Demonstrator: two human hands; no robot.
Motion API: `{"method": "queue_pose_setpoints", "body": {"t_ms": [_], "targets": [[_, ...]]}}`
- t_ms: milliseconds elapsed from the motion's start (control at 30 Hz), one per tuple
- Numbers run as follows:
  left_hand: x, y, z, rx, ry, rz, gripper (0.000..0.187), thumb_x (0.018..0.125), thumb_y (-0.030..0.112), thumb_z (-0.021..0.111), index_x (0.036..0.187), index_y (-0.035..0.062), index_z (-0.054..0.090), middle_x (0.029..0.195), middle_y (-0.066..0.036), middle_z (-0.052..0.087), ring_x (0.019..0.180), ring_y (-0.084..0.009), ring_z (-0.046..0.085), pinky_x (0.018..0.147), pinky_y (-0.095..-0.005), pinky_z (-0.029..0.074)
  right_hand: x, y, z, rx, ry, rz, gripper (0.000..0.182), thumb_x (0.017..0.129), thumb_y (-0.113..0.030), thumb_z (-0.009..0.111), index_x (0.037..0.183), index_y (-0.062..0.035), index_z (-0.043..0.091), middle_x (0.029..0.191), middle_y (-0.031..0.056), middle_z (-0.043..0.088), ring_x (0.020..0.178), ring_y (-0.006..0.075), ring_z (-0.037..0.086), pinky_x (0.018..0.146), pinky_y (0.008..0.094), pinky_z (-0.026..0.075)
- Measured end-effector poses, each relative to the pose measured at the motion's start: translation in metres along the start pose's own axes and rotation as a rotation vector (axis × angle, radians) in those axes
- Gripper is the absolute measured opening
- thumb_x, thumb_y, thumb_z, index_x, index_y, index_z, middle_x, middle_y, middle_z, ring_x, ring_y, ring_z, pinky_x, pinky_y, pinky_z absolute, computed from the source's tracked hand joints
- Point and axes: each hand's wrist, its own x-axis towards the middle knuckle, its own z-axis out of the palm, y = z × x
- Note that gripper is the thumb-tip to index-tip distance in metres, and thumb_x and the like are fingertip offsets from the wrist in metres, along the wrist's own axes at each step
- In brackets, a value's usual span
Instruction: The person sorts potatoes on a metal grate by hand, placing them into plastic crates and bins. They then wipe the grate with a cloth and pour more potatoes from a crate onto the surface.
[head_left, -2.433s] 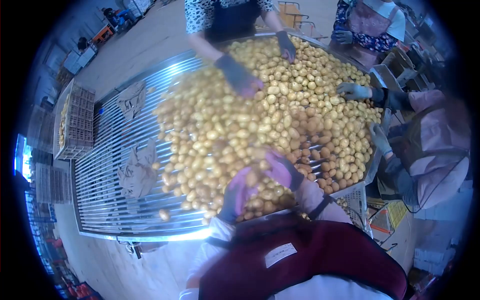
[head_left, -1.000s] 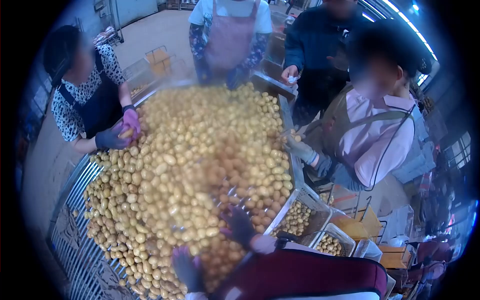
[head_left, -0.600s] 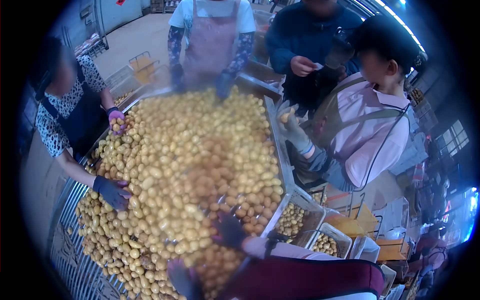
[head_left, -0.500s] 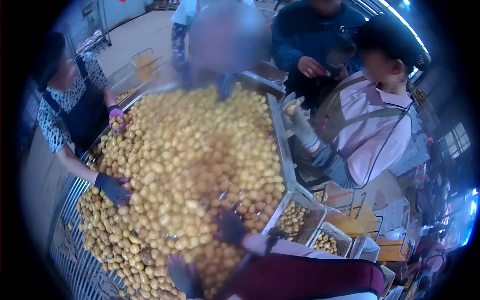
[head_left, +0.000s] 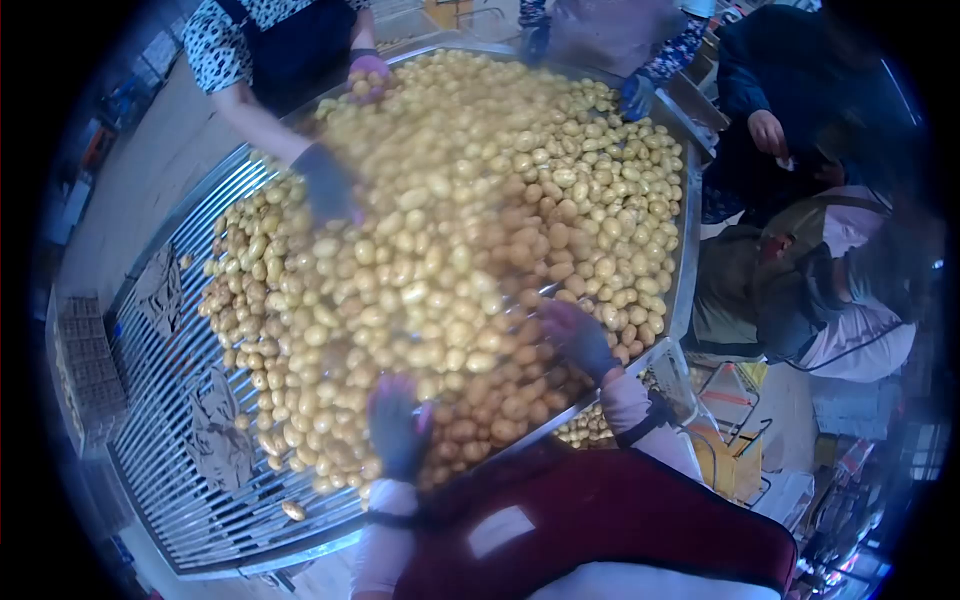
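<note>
A thick heap of potatoes (head_left: 430,250) covers much of a metal sorting table (head_left: 687,260). My left hand (head_left: 400,425), in a dark glove with pinkish fingertips, lies on the potatoes near the table's front edge, its fingers apart. To its right my right hand (head_left: 578,338), gloved alike, reaches over the heap with fingers spread, touching potatoes beside the right edge. Neither hand visibly grips a potato.
Across the table, a co-worker's gloved hands (head_left: 328,185) touch the heap; another worker's gloved hand (head_left: 636,97) is at the far right corner. Two people stand at the right. Grey cloths (head_left: 218,430) lie on the slatted rack (head_left: 180,490). Crates (head_left: 670,375) stand at the right.
The view has tilted down and turned left, showing more of the rack. My hands now lie farther up in view, and a co-worker's hand has moved over the heap.
</note>
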Motion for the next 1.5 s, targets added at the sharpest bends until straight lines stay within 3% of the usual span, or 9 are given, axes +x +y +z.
{"method": "queue_pose_setpoints", "body": {"t_ms": [333,500,633,800,833,1200,1267,1333,1500], "targets": [[-0.005,-0.006,0.012,0.049,0.071,0.01,0.048,0.089,0.033,0.068,0.131,0.0107,0.061,0.132,-0.013,0.061,0.129,-0.0364,0.052,0.112,-0.0542,0.036,0.042,-0.073,-0.007,0.026,-0.051,0.168,0.039,0.077,-0.027,0.08,0.107,-0.0077,0.064,0.095,0.0111,0.063,0.079,0.0269,0.062,0.074,0.0403,0.052],[-0.003,-0.003,0.01,0.082,0.069,0.021,0.049,0.09,0.035,0.067,0.132,0.0113,0.06,0.135,-0.013,0.06,0.131,-0.0357,0.051,0.114,-0.0556,0.033,0.092,-0.031,0.005,-0.899,-0.245,-0.143,0.034,0.082,-0.029,0.069,0.109,-0.0077,0.068,0.102,0.015,0.068,0.089,0.0333,0.068,0.079,0.0475,0.055],[0.002,0.003,0.003,0.039,-0.028,-0.037,0.052,0.092,0.037,0.064,0.139,0.0143,0.057,0.144,-0.008,0.056,0.138,-0.0352,0.045,0.114,-0.0556,0.03,0.113,-0.019,0.016,-0.888,-0.397,0.175,0.035,0.079,-0.034,0.07,0.104,-0.0102,0.073,0.108,0.0195,0.072,0.104,0.0364,0.069,0.086,0.0506,0.055],[-0.002,-0.012,0.015,0.014,0.068,0.105,0.052,0.091,0.033,0.065,0.135,0.0069,0.057,0.14,-0.013,0.057,0.135,-0.0352,0.048,0.114,-0.0543,0.032,0.095,-0.035,0.013,-0.758,-0.397,-0.008,0.032,0.078,-0.039,0.071,0.098,-0.014,0.076,0.102,0.0155,0.074,0.098,0.0361,0.071,0.084,0.0492,0.056],[-0.002,-0.014,0.022,0.017,0.104,0.104,0.05,0.087,0.032,0.069,0.129,0.0062,0.06,0.132,-0.015,0.059,0.128,-0.0362,0.052,0.11,-0.055,0.035,0.106,-0.023,0.019,-0.839,-0.661,-0.043,0.036,0.079,-0.042,0.071,0.103,-0.0152,0.074,0.103,0.0136,0.074,0.1,0.0363,0.07,0.085,0.049,0.055],[0.081,0.089,-0.13,0.143,0.068,0.215,0.043,0.094,0.033,0.06,0.131,0.0096,0.056,0.13,-0.008,0.056,0.132,-0.0268,0.048,0.117,-0.0466,0.033,0.045,-0.007,0.022,-0.705,-0.371,0.092,0.031,0.09,-0.03,0.06,0.114,-0.0111,0.068,0.108,0.0203,0.07,0.098,0.0396,0.068,0.085,0.0502,0.055],[0.081,0.092,-0.109,0.823,0.288,0.305,0.04,0.096,0.029,0.057,0.13,0.0091,0.057,0.131,-0.008,0.056,0.133,-0.028,0.047,0.119,-0.0458,0.032,0.044,-0.009,0.025,-0.706,-0.359,0.103,0.032,0.091,-0.031,0.06,0.113,-0.0107,0.067,0.107,0.0205,0.07,0.098,0.0398,0.068,0.084,0.0501,0.055],[0.074,0.105,-0.106,0.312,0.124,0.403,0.037,0.101,0.026,0.05,0.133,0.0067,0.055,0.137,-0.008,0.054,0.138,-0.0312,0.043,0.121,-0.0453,0.029,0.038,-0.03,0.027,-0.757,-0.316,0.167,0.033,0.09,-0.033,0.059,0.112,-0.0105,0.067,0.106,0.0195,0.071,0.097,0.0385,0.069,0.082,0.0495,0.056],[0.044,0.096,-0.091,0.805,0.078,0.623,0.044,0.099,0.02,0.053,0.14,0.0071,0.051,0.148,-0.013,0.048,0.144,-0.0308,0.039,0.122,-0.0456,0.028,0.034,-0.005,0.028,-0.671,-0.26,0.064,0.033,0.088,-0.033,0.059,0.111,-0.0118,0.067,0.103,0.018,0.071,0.094,0.0384,0.069,0.08,0.05,0.056]]}}
